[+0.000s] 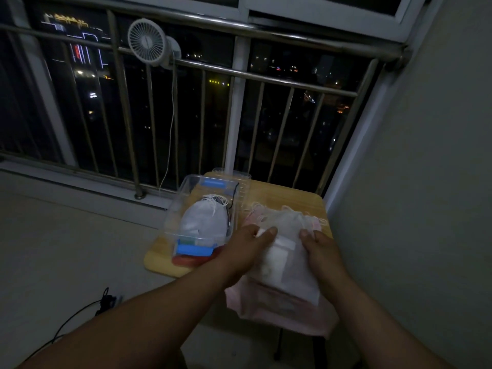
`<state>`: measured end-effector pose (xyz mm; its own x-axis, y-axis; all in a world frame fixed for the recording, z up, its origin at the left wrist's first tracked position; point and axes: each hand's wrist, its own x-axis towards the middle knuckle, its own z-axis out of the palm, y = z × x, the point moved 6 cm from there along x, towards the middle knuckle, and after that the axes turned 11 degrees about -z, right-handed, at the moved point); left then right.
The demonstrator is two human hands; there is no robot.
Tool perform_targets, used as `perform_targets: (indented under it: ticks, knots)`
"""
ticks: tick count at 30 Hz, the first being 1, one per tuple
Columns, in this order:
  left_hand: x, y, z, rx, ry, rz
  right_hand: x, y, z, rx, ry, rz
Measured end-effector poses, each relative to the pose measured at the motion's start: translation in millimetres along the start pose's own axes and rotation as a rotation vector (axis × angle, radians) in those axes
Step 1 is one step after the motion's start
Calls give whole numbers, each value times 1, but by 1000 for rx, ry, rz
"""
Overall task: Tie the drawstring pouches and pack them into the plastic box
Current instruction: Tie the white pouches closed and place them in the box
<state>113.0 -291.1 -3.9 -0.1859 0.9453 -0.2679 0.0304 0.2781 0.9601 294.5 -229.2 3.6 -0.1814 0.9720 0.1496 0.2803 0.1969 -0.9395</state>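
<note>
A white drawstring pouch (290, 251) lies on top of a pile of pink pouches (279, 307) on the right side of a small wooden table (287, 198). My left hand (247, 249) holds its left edge, thumb on top. On its right edge, my right hand (322, 251) grips the cloth. Loose white strings (269, 214) spread at the far end of the pile. To the left stands the clear plastic box (173, 217) with blue latches; one tied white pouch (203, 219) lies inside it.
The box's clear lid (243, 187) leans behind the box. A red object (186, 261) sticks out under the box's near end. A metal railing (239, 73) with a clipped white fan (147, 41) stands behind the table. A wall is on the right; a black cable (80, 312) lies on the floor.
</note>
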Motion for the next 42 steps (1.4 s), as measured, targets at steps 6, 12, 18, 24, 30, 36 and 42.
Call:
perform_targets:
  ticks: [6, 12, 18, 24, 30, 36, 42]
  knots:
    - [15, 25, -65, 123, 346, 151, 19, -23, 45, 200, -99, 69]
    - [39, 27, -162, 372, 617, 71, 41, -51, 118, -90, -198, -180]
    - [47, 12, -189, 801, 672, -24, 55, -51, 164, -561, -336, -384]
    - [55, 10, -167, 974, 649, 78, 61, -40, 157, -561, -271, -400]
    - [67, 20, -127, 948, 563, 153, 65, -18, 137, -504, -232, -382]
    - [75, 39, -61, 866, 497, 347, 70, 29, 75, -482, -128, -226]
    - [97, 12, 24, 811, 286, 339, 68, 94, 7, -504, -60, 20]
